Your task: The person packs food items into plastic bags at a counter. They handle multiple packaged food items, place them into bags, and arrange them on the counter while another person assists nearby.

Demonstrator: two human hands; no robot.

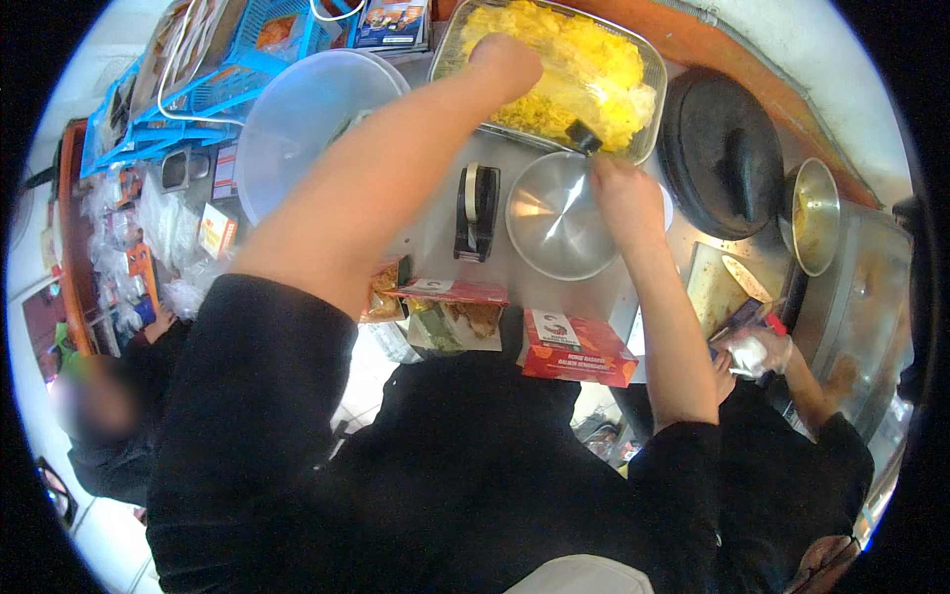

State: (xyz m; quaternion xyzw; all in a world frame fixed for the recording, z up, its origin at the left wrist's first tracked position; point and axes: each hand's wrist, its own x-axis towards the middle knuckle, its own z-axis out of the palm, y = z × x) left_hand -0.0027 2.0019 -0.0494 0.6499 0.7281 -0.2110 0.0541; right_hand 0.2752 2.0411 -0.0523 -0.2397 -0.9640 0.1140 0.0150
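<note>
My left hand [507, 68] is curled into a fist above yellow food [571, 52] in a metal-rimmed tray [658, 111]. Glossy film seems to cover part of that food; whether the fist grips it is hidden. My right hand [627, 197] is closed at the tray's near edge, with a small black-ended utensil [583, 137] projecting from it. Below that utensil lies a round, shiny stainless steel bowl or lid [553, 223], partly behind my right hand. A black tape dispenser [477, 215] stands left of it. Closer to my body are an open meal box [475, 293] showing browned food and a closed red box [579, 349].
A large translucent tub [297, 134] and blue plastic baskets [230, 85] stand left. At right are a black pan lid [720, 163], a metal bowl [816, 223] and a cutting board [705, 286]. Co-workers flank me; the right one's gloved hand [775, 349] holds something white.
</note>
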